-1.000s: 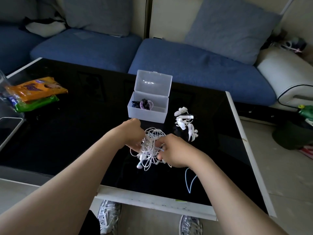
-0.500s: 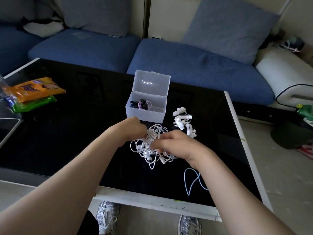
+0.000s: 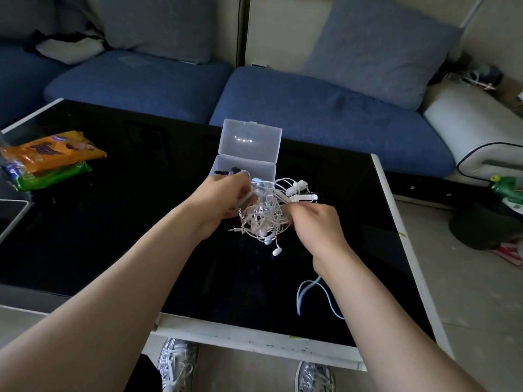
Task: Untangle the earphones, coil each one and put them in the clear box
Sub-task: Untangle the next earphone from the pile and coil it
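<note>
Nearest the front edge of the glossy black table, toward its right corner, a pale blue cable loop lay apart from the rest, probably kept clear so it would not knot again. Over the middle of the table you held the tangled ball of white wired earphones, apparently raised so that loose earbuds hung down and showed which strand ran free. Your left hand had its fingers curled round strands on one side. Your right hand pinched strands on the other, the two, I judge, drawing the knot apart. Just beyond lay small white earpieces. Further back, toward the far edge, the clear plastic box stood with its lid up, within easy reach, and dark and purple coiled earphones were already inside.
</note>
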